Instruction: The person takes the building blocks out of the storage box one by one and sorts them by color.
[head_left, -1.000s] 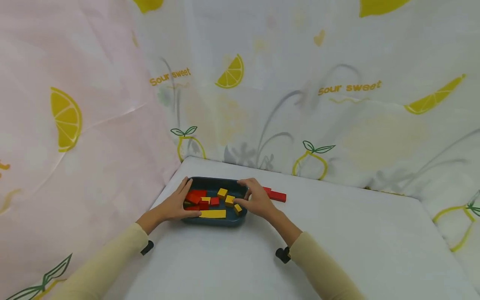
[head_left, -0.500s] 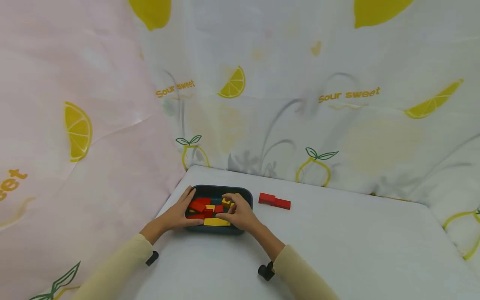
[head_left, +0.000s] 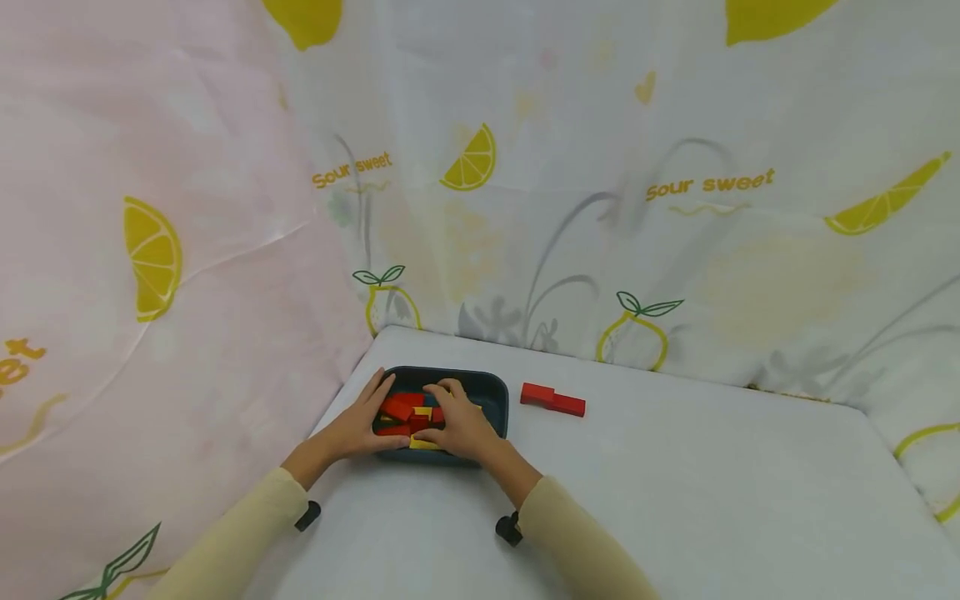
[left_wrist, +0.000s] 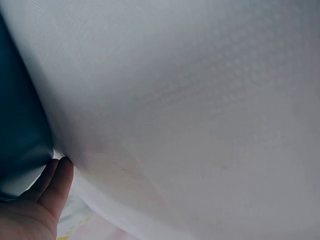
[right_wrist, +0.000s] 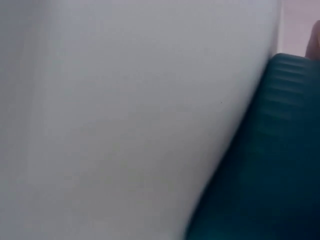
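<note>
A dark teal tray (head_left: 493, 392) with red and yellow blocks stands on the white table. Across its left end spreads my left hand (head_left: 356, 427), thumb over the front rim and straight fingers along the far left corner. In the left wrist view, the fingers (left_wrist: 57, 185) touch the tray's wall (left_wrist: 20, 115). My right hand (head_left: 459, 423) reaches into the tray, thumb and forefinger wide apart over the blocks. Between the hands lie red blocks (head_left: 397, 409) and a long yellow block (head_left: 426, 444). The right palm hides the other yellow cubes; the right wrist view shows mainly the tray's outer wall (right_wrist: 270, 165).
Two red blocks (head_left: 553, 399) lie end to end on the table, right of the tray. A printed lemon cloth (head_left: 570, 208) hangs behind the table, and a pinkish cloth (head_left: 225, 225) borders its left side.
My right hand has moved from the tray's right end leftward over the blocks, and the yellow cubes have gone out of sight beneath it. My left hand stays at the tray's left end.
</note>
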